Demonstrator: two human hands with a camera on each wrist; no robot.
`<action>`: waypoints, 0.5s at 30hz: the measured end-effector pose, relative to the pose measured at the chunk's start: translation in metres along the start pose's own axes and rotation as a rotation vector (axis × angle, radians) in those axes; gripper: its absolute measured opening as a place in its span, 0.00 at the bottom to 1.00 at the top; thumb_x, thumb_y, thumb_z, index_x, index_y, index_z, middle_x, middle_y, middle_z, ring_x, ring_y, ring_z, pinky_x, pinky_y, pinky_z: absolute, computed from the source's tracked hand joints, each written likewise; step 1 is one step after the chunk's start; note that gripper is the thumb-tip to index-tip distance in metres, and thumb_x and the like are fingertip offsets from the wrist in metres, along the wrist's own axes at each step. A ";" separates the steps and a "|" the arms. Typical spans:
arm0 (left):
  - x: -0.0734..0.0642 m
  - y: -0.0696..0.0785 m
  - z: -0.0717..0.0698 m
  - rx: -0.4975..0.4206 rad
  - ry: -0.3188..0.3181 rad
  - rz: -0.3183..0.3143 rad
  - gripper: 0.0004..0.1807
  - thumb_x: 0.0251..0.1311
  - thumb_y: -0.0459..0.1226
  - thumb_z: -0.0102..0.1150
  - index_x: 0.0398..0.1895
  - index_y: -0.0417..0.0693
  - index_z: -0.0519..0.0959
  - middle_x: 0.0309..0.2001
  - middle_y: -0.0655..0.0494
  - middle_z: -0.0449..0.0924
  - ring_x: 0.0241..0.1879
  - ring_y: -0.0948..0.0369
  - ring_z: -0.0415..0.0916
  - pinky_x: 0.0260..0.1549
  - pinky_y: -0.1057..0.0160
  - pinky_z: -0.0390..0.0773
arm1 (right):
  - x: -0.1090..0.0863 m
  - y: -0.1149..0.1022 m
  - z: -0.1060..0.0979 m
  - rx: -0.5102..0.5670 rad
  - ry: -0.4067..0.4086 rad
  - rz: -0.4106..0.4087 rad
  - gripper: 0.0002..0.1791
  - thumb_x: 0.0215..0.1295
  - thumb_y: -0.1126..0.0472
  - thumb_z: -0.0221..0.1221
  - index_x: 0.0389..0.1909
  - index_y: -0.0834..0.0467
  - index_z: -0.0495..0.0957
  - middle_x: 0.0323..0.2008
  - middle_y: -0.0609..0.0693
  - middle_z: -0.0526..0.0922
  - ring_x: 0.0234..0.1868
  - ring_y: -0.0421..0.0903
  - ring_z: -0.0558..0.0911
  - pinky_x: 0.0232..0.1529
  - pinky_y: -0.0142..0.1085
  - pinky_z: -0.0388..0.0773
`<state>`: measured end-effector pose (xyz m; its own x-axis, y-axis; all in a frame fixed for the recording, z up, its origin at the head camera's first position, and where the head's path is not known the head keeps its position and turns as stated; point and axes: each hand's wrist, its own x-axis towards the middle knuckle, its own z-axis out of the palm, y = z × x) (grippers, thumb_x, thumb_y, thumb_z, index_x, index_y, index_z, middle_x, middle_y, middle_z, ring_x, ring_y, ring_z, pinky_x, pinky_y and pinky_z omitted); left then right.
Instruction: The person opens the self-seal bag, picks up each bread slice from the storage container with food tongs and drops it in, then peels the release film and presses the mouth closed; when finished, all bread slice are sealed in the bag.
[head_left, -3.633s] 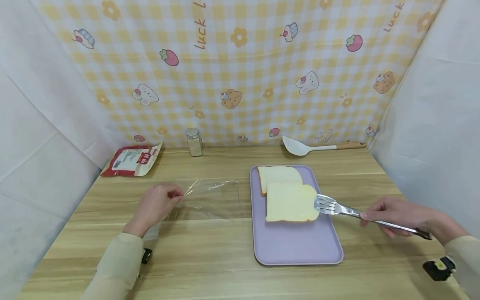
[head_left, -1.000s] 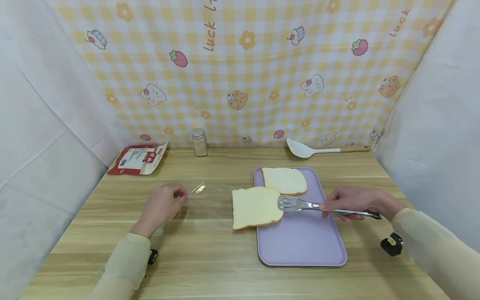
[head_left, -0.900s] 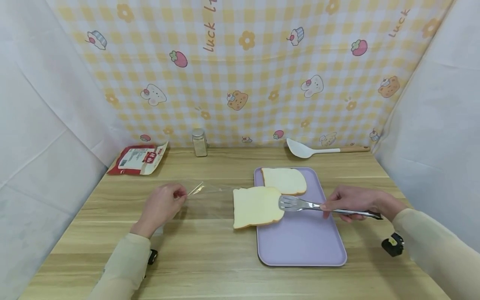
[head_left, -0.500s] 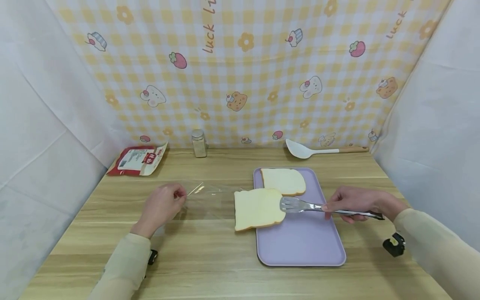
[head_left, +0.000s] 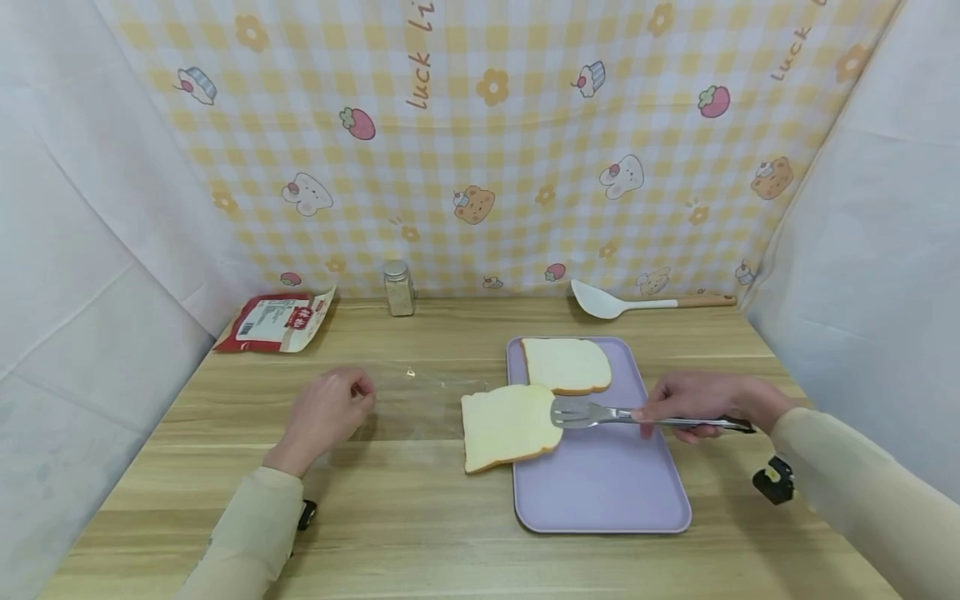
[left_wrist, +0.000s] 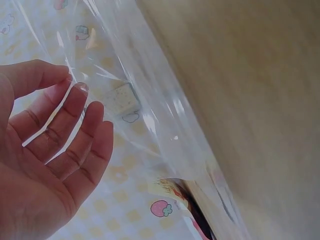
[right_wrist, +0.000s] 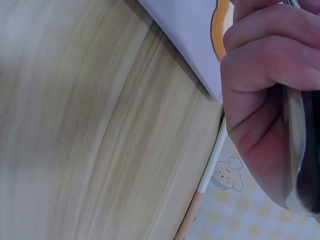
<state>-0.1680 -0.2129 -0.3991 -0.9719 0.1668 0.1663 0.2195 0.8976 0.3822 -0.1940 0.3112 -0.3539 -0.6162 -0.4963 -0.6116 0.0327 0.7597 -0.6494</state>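
One bread slice, caught at the tips of metal tongs, is partly over the tray, between the right grip, curled round the tongs, and the left grip, pinching a clear bag by its edge.

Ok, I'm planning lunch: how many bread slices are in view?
2: one slice at the far end of the tray; another slice, in the tongs, overhangs the tray's left edge.
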 end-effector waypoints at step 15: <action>0.001 -0.004 0.001 -0.026 -0.025 0.042 0.02 0.66 0.34 0.68 0.38 0.45 0.85 0.41 0.48 0.87 0.37 0.56 0.82 0.40 0.48 0.84 | 0.009 0.001 0.002 0.082 -0.003 -0.018 0.23 0.80 0.48 0.58 0.43 0.66 0.87 0.13 0.46 0.75 0.09 0.34 0.65 0.12 0.27 0.64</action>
<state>-0.1700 -0.2156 -0.4014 -0.9635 0.2145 0.1600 0.2619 0.8788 0.3989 -0.1979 0.3071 -0.3608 -0.6146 -0.5110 -0.6009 0.0863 0.7137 -0.6951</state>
